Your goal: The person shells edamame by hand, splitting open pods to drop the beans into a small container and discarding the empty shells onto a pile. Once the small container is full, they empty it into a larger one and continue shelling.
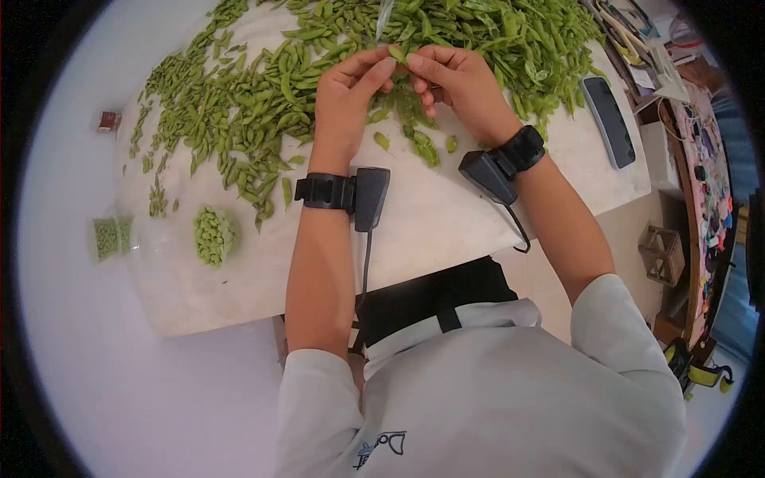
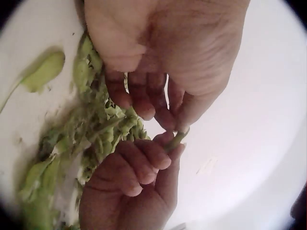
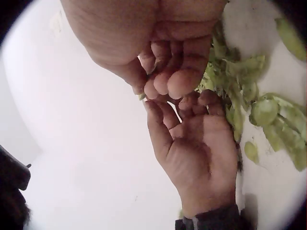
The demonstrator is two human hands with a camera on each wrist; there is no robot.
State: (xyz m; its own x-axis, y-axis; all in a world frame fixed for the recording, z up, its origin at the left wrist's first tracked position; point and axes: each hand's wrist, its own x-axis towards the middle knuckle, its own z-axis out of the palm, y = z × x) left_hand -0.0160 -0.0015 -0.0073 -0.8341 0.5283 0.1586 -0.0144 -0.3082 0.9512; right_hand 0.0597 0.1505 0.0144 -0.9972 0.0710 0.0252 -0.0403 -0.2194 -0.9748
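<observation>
At the near edge of a wide heap of green pods (image 1: 279, 84), both hands meet fingertip to fingertip over one green pod (image 1: 398, 55). The left hand (image 1: 351, 95) pinches one end between thumb and index finger; the right hand (image 1: 470, 92) pinches the other. In the left wrist view the pod (image 2: 176, 142) lies between the left hand (image 2: 168, 48) above and the right hand (image 2: 134, 187) below. Only a small green tip (image 3: 142, 97) of it shows in the right wrist view, beside the fingertips of the right hand (image 3: 144, 38) and the left hand (image 3: 196, 148).
A clear container of shelled beans (image 1: 213, 237) stands on the pale table (image 1: 414, 235) at the left, with a clear jar (image 1: 110, 238) on its side near it. A phone (image 1: 609, 121) lies at the right. Loose pods (image 1: 382, 141) are close below the hands.
</observation>
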